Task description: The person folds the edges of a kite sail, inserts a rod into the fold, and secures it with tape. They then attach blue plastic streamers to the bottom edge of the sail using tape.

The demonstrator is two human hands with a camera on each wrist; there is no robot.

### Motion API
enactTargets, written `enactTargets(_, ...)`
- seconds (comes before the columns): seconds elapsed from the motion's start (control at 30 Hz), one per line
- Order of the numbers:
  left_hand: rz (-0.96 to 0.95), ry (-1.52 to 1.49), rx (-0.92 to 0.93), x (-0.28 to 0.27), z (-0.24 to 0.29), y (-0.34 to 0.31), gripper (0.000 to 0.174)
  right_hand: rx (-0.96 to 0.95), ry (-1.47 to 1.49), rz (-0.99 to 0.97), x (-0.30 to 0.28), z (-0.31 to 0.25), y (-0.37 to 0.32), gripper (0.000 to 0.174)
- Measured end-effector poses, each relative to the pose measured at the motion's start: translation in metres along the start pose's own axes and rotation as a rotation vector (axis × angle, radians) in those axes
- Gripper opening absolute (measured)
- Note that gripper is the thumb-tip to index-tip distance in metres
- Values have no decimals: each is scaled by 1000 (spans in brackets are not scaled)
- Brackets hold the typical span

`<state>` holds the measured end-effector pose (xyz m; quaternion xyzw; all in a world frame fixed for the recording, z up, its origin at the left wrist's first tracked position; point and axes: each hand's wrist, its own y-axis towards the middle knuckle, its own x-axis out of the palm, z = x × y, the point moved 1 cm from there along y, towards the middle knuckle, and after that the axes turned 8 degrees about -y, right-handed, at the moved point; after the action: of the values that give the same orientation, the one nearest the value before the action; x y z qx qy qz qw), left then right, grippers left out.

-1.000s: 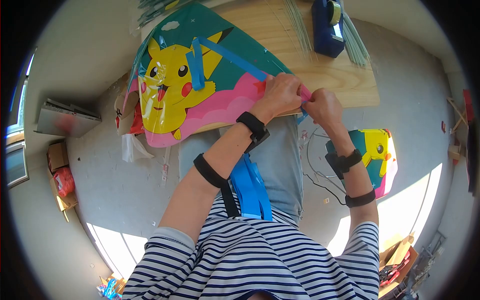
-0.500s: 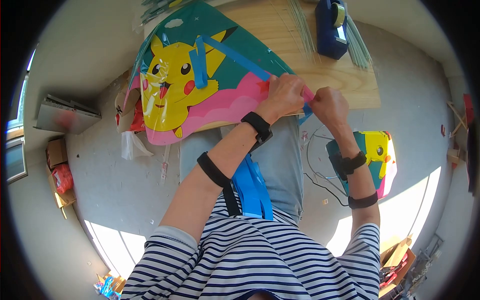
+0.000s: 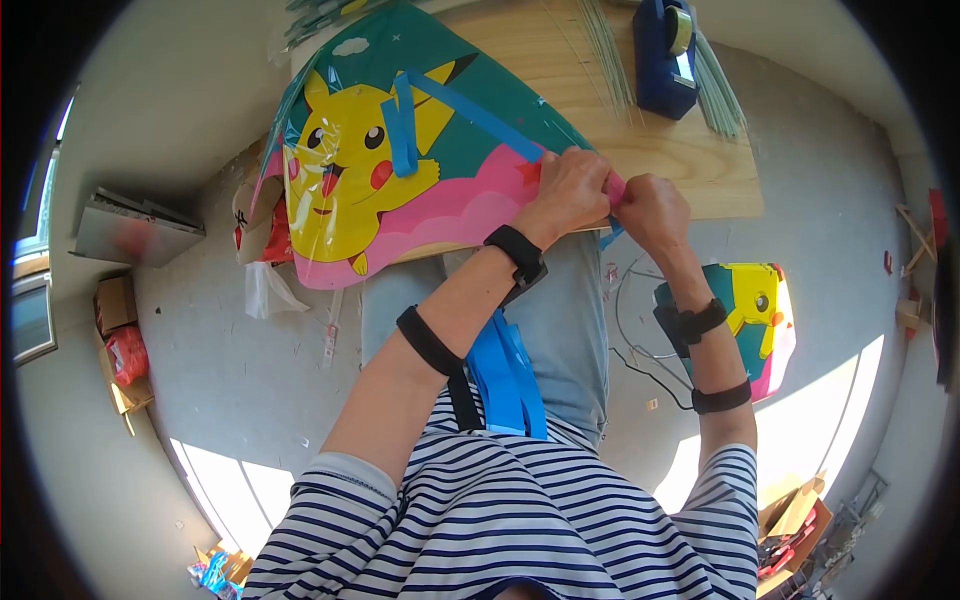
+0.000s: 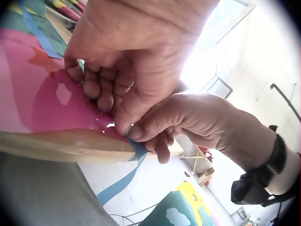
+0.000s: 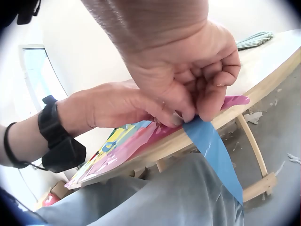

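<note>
A printed sheet (image 3: 460,208), green and pink with a yellow cartoon figure, lies over the table's near edge. My left hand (image 3: 574,190) pinches its pink corner between thumb and fingers. Close against it, my right hand (image 3: 654,212) pinches the same corner and the end of a blue strip (image 5: 214,148), its other fingers curled. In the left wrist view the blue strip (image 4: 120,184) hangs below both thumbs. Another blue strip (image 3: 470,112) lies across the sheet's top. The exact spot between the fingertips is partly hidden.
On the wooden table (image 3: 700,165) stand a dark blue tape dispenser (image 3: 664,60) and a bundle of thin pale sticks (image 3: 718,90). More blue strips (image 3: 505,375) hang at my waist. A second printed piece (image 3: 755,310) is low at the right, beside wire loops.
Both hands have shifted slightly to the right with the sheet's corner, then nearly stopped. The blue strip's hanging part has moved a little below the hands.
</note>
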<state>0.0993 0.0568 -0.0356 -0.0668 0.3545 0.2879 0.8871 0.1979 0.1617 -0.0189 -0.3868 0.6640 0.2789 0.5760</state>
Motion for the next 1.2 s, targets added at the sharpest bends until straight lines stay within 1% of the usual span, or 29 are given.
enactTargets(0.07,-4,51,9,1,2,0,8,-7,-3,4,-6,5,1,14)
enactTargets(0.13,19,54,30,2,1,-1,8,28,-69,-8,-10,8,4,14)
enactTargets(0.17,34,57,48,3,0,-2,8,27,-70,-5,-10,8,3,14)
enactTargets(0.2,37,58,50,2,0,-1,8,47,-5,-2,-10,8,1,13)
enactTargets(0.23,32,36,33,2,0,0,8,67,60,-1,-9,9,-2,12)
enactTargets(0.27,26,15,14,2,0,-1,9,65,60,0,-7,10,-4,12)
enactTargets(0.3,32,19,11,1,2,-2,9,107,71,-21,-4,9,-5,12)
enactTargets(0.33,-7,6,-16,-1,5,-2,11,142,83,-40,-1,7,-5,11)
enactTargets(0.37,-39,-3,-43,-6,6,-4,12,119,88,-31,0,5,-3,11)
enactTargets(0.4,-19,10,-46,-13,7,-10,12,96,47,-19,0,6,-2,11)
enactTargets(0.47,99,-41,147,-27,13,-22,13,52,9,8,-3,10,-2,12)
enactTargets(0.53,162,26,155,-58,-2,-40,13,140,169,133,-6,16,-7,19)
enactTargets(0.57,196,80,171,-77,-12,-52,12,124,176,136,-4,14,-9,19)
enactTargets(0.63,292,276,56,-107,-49,-70,12,100,120,219,-1,12,-12,26)
enactTargets(0.67,304,280,56,-120,-58,-74,12,90,122,226,0,10,-12,26)
enactTargets(0.73,304,235,-83,-142,-72,-80,19,117,95,175,3,5,-9,30)
enactTargets(0.77,321,240,-86,-147,-75,-81,19,101,96,183,5,3,-8,30)
enactTargets(0.83,302,376,-23,-156,-84,-83,30,132,69,109,9,7,-1,27)
enactTargets(0.87,318,382,-26,-161,-91,-87,30,117,70,117,8,9,2,27)
enactTargets(0.93,348,394,-174,-178,-110,-100,44,181,184,-19,7,13,6,21)
enactTargets(0.97,356,399,-176,-184,-116,-105,44,172,186,-15,5,14,6,21)
enactTargets(1.03,315,456,-272,-195,-124,-115,58,168,244,-46,-2,13,8,16)
enactTargets(1.07,321,456,-278,-196,-127,-117,58,160,242,-47,-3,15,10,16)
enactTargets(1.13,240,396,-339,-188,-132,-117,70,173,105,95,-9,25,17,15)
enactTargets(1.2,253,384,-328,-175,-127,-109,72,174,77,109,-24,39,22,14)
